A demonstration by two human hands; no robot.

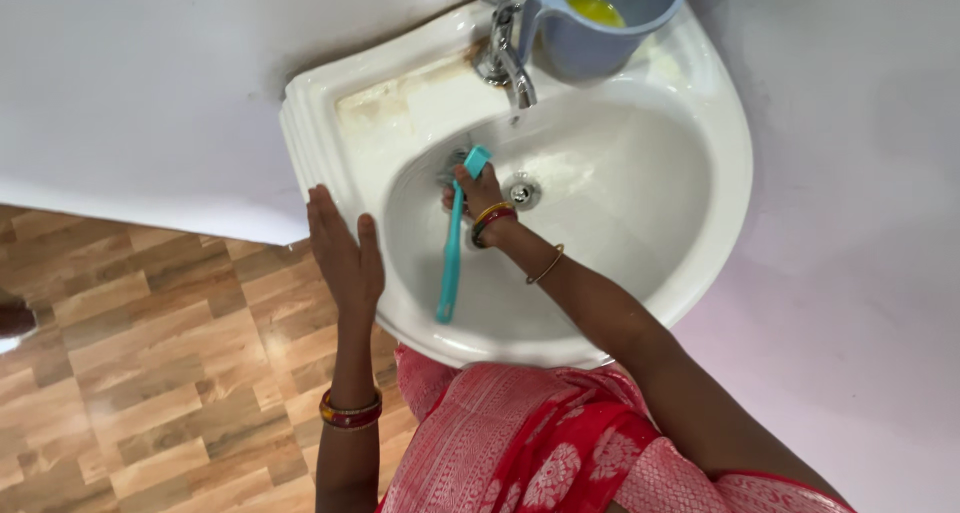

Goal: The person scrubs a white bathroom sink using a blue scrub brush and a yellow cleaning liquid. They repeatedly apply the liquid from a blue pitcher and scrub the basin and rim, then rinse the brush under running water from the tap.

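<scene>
Two bare hands are at a white wall-hung basin (700, 223). The right hand (478, 191) sits inside the bowl, fingers curled tight round a teal long-handled brush (452, 248); the brush head points toward twelve o'clock, just under the chrome tap (508, 58), and its handle runs down toward six o'clock over the near inner wall. The drain (522, 192) lies just beside that hand at three o'clock. The left hand (345, 258) is flat and open, fingers straight, palm resting on the basin's rim at nine o'clock, gripping nothing. A grey-blue plastic mug (610, 18) with something yellow inside stands on the rim at twelve o'clock, beside the tap
</scene>
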